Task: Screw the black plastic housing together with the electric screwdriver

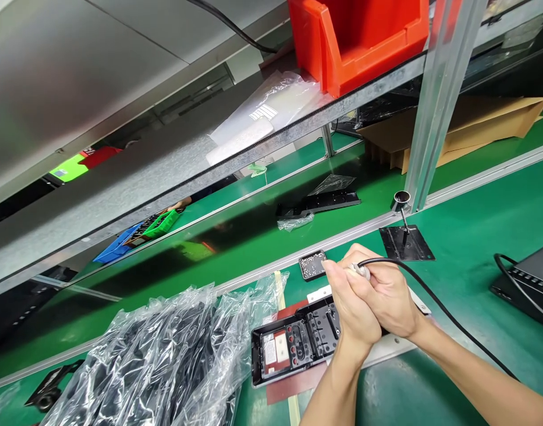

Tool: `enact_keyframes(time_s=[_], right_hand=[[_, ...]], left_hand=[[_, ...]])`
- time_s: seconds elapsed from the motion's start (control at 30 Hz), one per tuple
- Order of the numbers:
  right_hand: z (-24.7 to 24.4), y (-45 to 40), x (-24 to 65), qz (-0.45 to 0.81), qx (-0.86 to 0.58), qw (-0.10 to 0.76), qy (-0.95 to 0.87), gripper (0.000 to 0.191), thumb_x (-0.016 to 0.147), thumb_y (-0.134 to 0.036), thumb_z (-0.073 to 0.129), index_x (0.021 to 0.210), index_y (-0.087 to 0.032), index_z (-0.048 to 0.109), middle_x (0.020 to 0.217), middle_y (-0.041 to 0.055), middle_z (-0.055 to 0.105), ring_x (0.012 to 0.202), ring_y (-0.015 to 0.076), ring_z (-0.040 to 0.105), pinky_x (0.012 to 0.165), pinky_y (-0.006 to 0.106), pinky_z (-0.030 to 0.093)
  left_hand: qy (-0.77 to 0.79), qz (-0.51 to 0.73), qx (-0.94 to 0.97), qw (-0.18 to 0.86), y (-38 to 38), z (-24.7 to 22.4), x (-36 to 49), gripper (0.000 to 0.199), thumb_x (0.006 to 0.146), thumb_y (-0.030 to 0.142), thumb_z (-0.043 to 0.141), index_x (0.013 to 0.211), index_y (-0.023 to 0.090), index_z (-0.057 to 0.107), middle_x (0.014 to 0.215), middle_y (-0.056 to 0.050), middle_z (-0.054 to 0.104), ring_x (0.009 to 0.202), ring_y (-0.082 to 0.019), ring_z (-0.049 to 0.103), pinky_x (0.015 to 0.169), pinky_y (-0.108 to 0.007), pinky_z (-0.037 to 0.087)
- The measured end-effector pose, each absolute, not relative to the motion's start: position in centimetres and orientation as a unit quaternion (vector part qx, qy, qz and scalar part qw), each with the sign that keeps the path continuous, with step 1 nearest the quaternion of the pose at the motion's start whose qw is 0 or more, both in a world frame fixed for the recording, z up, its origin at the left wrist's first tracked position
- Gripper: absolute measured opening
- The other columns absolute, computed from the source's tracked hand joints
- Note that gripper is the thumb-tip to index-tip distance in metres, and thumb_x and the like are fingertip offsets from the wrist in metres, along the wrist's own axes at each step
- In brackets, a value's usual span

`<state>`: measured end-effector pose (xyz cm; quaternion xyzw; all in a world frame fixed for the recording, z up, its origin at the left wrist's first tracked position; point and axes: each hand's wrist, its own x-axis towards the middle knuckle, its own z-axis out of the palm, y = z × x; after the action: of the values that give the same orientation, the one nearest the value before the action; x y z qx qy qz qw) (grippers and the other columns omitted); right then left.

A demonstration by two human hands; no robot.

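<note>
Bench (pixel 475 236): green mat under both hands. Shelf (pixel 253 148) of metal runs overhead, beyond the hands, with a red bin (pixel 364 35) on it.

Bags (pixel 164 355): crinkled clear plastic over dark parts, heaped well to the left of the hands.

Housing (pixel 293 343): black, open-faced tray shape, lying flat on a red sheet just below and left of the hands. Ribbed pockets inside, a white-and-red insert toward its left end. Right end hidden under the wrists.

Left hand (pixel 351 313): closed in a loose fist over the housing's right end; what it grips, I cannot tell.

Right hand (pixel 389 296): curled tight around a corded tool (pixel 362 271), pressed against the left hand. Only the pale collar and black cable (pixel 453 319) show; the tip is hidden. The cable trails right along the forearm.

Screw tray (pixel 312 264): small, dark, speckled, just beyond the fingertips.

Judgement: fastening work on the housing, tool being loaded or steadied. The next move calls for seating the tip squarely, both hands bracing.
</note>
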<state>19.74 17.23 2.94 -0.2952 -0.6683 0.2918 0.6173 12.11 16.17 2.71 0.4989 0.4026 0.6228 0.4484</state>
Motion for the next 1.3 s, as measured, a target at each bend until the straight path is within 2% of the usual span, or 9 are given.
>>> enact_keyframes(time_s=[0.3,0.47,0.57,0.8,0.93,1.3], right_hand=[[3.2,17.2,19.8,0.288,-0.295,0.612,-0.675,0.021,0.102,-0.027,0.056,0.085,-0.022,0.068,0.084,0.0007,0.067,0.082,0.0156,0.058,0.075,0.031,0.046],[3.3,17.1,19.7,0.283,-0.294,0.616,-0.674,0.021,0.102,-0.026,0.056,0.085,-0.023,0.068,0.084,0.0016,0.066,0.083,0.0168,0.058,0.077,0.032,0.047],[3.3,17.0,19.7,0.278,-0.304,0.614,-0.673,0.023,0.102,-0.027,0.056,0.083,-0.022,0.069,0.083,0.0030,0.066,0.083,0.0176,0.058,0.076,0.032,0.047],[3.3,17.0,19.7,0.285,-0.306,0.613,-0.670,0.023,0.102,-0.030,0.056,0.084,-0.022,0.068,0.083,0.0021,0.067,0.082,0.0164,0.060,0.075,0.031,0.048],[3.3,16.9,19.7,0.287,-0.303,0.619,-0.665,0.021,0.102,-0.029,0.057,0.084,-0.023,0.069,0.084,0.0010,0.069,0.083,0.0152,0.062,0.077,0.030,0.049],[3.5,16.7,19.6,0.291,-0.309,0.631,-0.650,0.028,0.100,-0.034,0.058,0.078,-0.020,0.066,0.082,0.0049,0.065,0.079,0.0183,0.062,0.070,0.032,0.050]], left_hand=[[0.401,0.620,0.504,0.448,16.0,2.9,12.2,0.064,0.103,0.070,0.018,0.075,0.021,0.048,0.075,-0.003,0.047,0.070,-0.018,0.042,0.072,-0.034,0.042],[0.375,0.630,0.508,0.453,15.9,3.7,12.3,0.059,0.103,0.070,0.018,0.069,0.024,0.033,0.070,0.000,0.035,0.065,-0.017,0.031,0.066,-0.033,0.035],[0.376,0.625,0.511,0.456,15.8,3.7,12.3,0.060,0.103,0.070,0.017,0.067,0.025,0.032,0.069,0.000,0.034,0.065,-0.017,0.031,0.065,-0.033,0.035],[0.363,0.643,0.499,0.453,15.7,4.3,12.5,0.065,0.103,0.071,0.024,0.067,0.022,0.049,0.068,-0.002,0.046,0.064,-0.017,0.040,0.066,-0.032,0.040],[0.349,0.658,0.487,0.456,15.6,5.0,13.0,0.068,0.101,0.074,0.028,0.066,0.022,0.053,0.069,-0.003,0.052,0.065,-0.017,0.046,0.068,-0.032,0.041],[0.406,0.641,0.464,0.457,15.2,5.1,12.9,0.066,0.099,0.076,0.028,0.065,0.022,0.044,0.066,-0.001,0.042,0.063,-0.017,0.035,0.066,-0.035,0.034]])
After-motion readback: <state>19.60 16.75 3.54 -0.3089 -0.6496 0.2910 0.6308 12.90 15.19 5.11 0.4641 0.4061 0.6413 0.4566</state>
